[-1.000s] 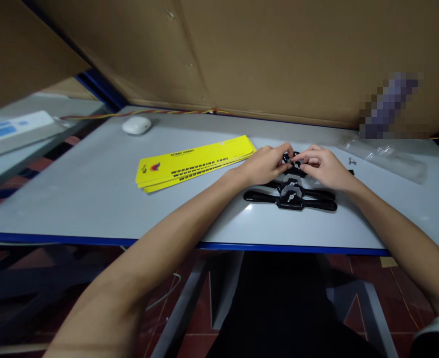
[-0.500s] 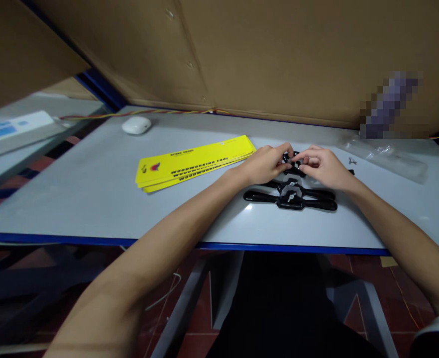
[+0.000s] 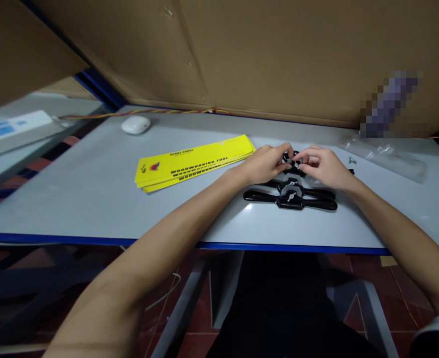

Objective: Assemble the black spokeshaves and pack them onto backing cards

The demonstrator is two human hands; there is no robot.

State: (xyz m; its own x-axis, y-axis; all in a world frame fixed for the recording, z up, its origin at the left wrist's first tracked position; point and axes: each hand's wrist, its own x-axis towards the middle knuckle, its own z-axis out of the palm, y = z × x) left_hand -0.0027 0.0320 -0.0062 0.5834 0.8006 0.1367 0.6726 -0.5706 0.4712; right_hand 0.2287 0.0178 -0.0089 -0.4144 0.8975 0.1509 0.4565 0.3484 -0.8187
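Both hands met over a black two-handled tool (image 3: 294, 169) lying just beyond two more of the same kind. The left hand (image 3: 266, 164) was closed around the tool's left side, fingers curled over the handle near the middle block. The right hand (image 3: 324, 166) pinched narrowly at the centre of the tool, thumb and forefinger closed on what looked like a small wing screw, though the hand hid most of it.

Taking the yellow cards (image 3: 193, 161) as the landmark, the held tool sat just to their right, and the two finished-looking tools (image 3: 290, 196) lay right of the cards and nearer the front edge of the surface (image 3: 92, 199). A loose wing screw (image 3: 351, 160) rested farther right again, beside a clear plastic bag (image 3: 387, 156).

The tool looked rigid and cast, likely fairly heavy for its slim shape, with a smooth painted finish that might slip. The slender handles on either side seemed the sound place to grip, leaving the centre free.

Its long axis ran left to right, parallel to the front edge, the handles pointing outward to either side.
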